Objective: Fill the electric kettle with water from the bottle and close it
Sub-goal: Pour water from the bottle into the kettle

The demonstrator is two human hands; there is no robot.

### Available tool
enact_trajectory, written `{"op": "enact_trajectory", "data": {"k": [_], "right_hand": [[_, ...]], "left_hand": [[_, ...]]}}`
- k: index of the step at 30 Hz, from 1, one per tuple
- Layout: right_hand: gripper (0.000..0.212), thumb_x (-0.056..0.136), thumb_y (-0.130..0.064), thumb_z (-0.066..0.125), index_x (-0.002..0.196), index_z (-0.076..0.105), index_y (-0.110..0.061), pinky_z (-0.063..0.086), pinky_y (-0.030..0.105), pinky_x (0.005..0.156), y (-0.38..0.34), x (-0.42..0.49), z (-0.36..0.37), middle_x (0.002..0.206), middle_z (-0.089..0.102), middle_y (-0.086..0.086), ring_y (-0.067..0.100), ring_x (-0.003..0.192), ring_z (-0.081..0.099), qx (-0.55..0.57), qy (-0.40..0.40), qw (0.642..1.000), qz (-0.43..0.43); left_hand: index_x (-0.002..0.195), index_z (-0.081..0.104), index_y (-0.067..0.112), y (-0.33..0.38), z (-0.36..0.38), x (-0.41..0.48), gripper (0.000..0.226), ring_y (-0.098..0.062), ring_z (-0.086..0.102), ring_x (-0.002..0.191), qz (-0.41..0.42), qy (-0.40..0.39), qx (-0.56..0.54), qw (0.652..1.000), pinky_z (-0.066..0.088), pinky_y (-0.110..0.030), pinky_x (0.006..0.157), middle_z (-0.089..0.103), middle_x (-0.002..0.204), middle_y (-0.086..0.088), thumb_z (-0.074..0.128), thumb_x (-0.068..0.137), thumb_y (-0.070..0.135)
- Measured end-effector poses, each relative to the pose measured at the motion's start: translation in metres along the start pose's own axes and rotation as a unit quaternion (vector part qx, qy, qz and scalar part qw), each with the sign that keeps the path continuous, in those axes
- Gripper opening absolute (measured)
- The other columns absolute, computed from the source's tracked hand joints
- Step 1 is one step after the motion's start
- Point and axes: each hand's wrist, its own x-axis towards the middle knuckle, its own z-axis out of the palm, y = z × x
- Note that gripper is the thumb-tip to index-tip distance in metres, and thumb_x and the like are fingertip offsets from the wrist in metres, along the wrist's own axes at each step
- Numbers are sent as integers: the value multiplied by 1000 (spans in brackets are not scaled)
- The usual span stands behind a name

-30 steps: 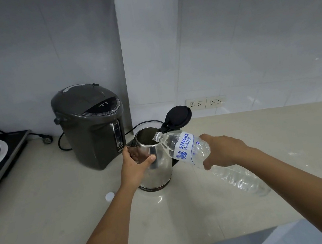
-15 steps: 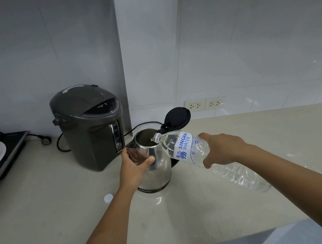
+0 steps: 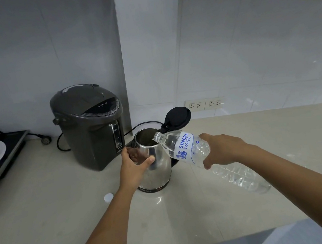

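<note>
A steel electric kettle (image 3: pixel 158 168) stands on the beige counter (image 3: pixel 47 233) with its black lid (image 3: pixel 178 117) hinged up and open. My left hand (image 3: pixel 133 168) grips the kettle's body by the spout side. My right hand (image 3: pixel 220 149) holds a clear plastic water bottle (image 3: pixel 184 146) tilted down to the left, its uncapped neck resting over the kettle's open rim. The bottle's lower part reaches back under my right forearm. A small white bottle cap (image 3: pixel 108 197) lies on the counter to the left of the kettle.
A dark grey thermo pot (image 3: pixel 90 128) stands just left of and behind the kettle, its cord trailing along the wall. A black cooktop (image 3: pixel 4 157) with a white plate and green item sits at far left. Wall sockets (image 3: pixel 204 104) are behind. The counter's front edge runs below my arms.
The view has shifted slightly. The bottle's neck has settled a little lower over the kettle's rim. Both hands keep their grips.
</note>
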Motion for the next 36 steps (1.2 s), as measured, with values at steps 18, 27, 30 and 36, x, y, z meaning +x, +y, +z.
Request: {"op": "enact_trajectory", "data": {"k": [18,27,30,36], "right_hand": [[89,68,-44,76,142,27,-37,44,31,70,0,3,-2,100,58,-5,23,91,57,-6,-8,1000,0],[90,68,-45,75,143,26,-37,45,31,71,0,5,-5,103,60,-4,22,92,59,-14,-10,1000,-2],[91,67,-45,75,143,26,-37,46,32,72,1,5,-3,105,61,-4,22,94,59,-11,-14,1000,-3],[91,67,-46,75,143,25,-37,43,31,70,2,6,-3,102,60,-4,22,92,59,-14,-13,1000,-5]], "left_hand": [[146,28,18,-6,0,3,97,-11,53,111,3,0,-4,1000,40,-25,93,55,117,9,86,69,32],[149,24,21,-7,-1,6,103,-11,51,115,2,0,-10,1000,39,-25,94,53,123,9,86,68,34],[148,26,22,-10,0,6,101,-11,52,115,-1,-3,-9,1000,39,-26,95,54,124,9,86,68,35],[149,25,20,-11,0,7,103,-13,51,119,-5,-7,-8,1000,39,-27,98,54,128,7,86,67,36]]}}
